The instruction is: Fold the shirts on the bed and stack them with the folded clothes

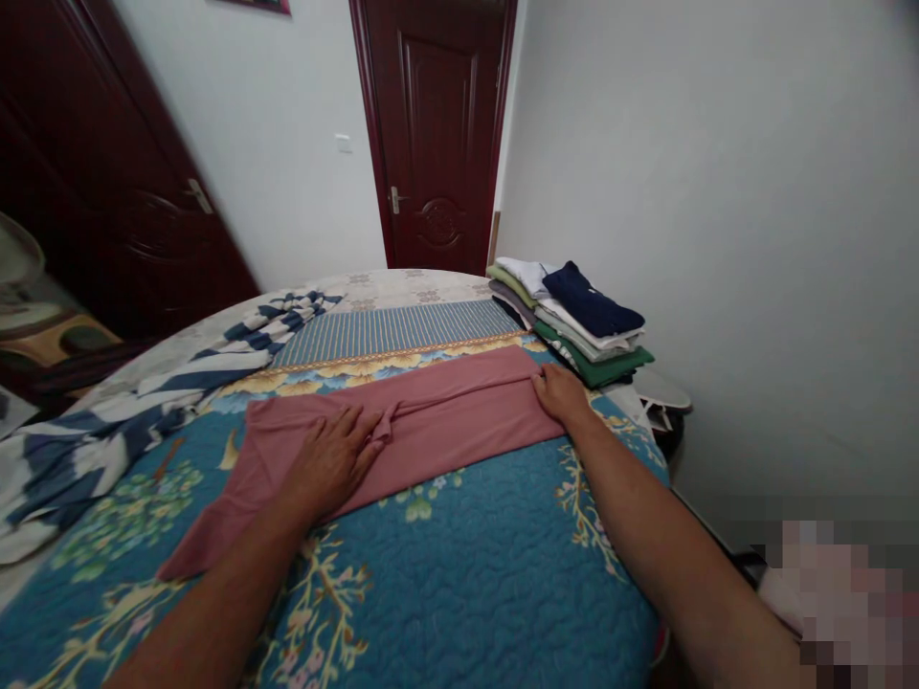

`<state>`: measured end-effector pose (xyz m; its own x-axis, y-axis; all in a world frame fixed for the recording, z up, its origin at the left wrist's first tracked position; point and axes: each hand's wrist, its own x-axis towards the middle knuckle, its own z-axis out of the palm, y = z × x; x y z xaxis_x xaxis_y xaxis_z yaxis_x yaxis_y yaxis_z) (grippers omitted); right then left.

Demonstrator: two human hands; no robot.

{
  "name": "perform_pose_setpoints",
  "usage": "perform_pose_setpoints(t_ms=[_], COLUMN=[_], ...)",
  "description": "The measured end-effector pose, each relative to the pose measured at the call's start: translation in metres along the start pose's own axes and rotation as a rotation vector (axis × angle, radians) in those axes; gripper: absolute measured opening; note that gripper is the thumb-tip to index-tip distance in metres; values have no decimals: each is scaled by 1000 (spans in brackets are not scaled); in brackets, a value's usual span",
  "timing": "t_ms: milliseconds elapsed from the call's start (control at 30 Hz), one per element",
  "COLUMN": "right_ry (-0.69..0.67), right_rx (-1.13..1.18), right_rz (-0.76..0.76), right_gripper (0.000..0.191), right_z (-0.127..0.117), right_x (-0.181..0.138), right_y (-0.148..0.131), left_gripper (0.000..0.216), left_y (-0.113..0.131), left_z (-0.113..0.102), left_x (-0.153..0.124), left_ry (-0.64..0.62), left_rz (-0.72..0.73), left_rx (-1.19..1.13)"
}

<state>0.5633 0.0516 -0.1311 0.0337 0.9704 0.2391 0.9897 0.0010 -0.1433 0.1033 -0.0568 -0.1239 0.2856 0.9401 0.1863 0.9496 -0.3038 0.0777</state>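
A pink garment [459, 411], perhaps a shirt, lies folded into a long strip on the blue floral quilt [488, 555]. One part, maybe a sleeve, fans out toward the lower left. My left hand [337, 455] rests flat on the strip's left half, its fingers spread beside a small bunched crease. At the strip's right end, my right hand [562, 394] has its fingers closed on the cloth edge, with the thumb on top. The undersides of both hands are hidden.
Several folded clothes [589, 335] form a stack behind my right hand, a navy piece [593, 299] on top. A blue-and-white striped cloth [208, 368] lies crumpled along the left. The quilt covers a round-edged table with a pale patterned cover [388, 287]. A wall [718, 239] stands on the right.
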Motion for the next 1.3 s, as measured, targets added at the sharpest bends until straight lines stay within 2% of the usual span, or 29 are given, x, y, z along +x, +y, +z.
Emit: perform_pose_setpoints(t_ms=[167, 300, 400, 500, 633, 733, 933, 1033, 1133, 1300], right_ry=[-26, -16, -2, -5, -23, -38, -3, -90, -193, -195], right_rx=[28, 39, 58, 84, 78, 60, 15, -11, -52, -69], right_rz=[45, 34, 18, -18, -27, 3, 48, 81, 157, 142], right_gripper=[40, 39, 40, 40, 38, 39, 51, 50, 52, 51], right_z=[-5, -4, -2, -2, -3, -4, -10, -15, -18, -13], right_x=[1, 1, 2, 3, 4, 5, 6, 4, 0, -2], right_y=[4, 3, 3, 5, 6, 5, -2, -6, -11, -16], left_gripper=[52, 45, 43, 43, 42, 44, 41, 44, 44, 39], left_y=[-10, -16, -18, -17, -11, -7, -3, 3, 7, 4], left_z=[2, -2, -9, -13, -13, -12, -19, -23, -26, -26], left_x=[3, 4, 4, 2, -2, -4, -5, -6, -7, -5], left_ry=[88, 109, 112, 91, 128, 149, 46, 40, -25, -159], left_rz=[32, 67, 35, -19, 29, 6, -18, -53, -151, -212], left_rx=[24, 17, 12, 25, -2, 43, 114, 126, 130, 127])
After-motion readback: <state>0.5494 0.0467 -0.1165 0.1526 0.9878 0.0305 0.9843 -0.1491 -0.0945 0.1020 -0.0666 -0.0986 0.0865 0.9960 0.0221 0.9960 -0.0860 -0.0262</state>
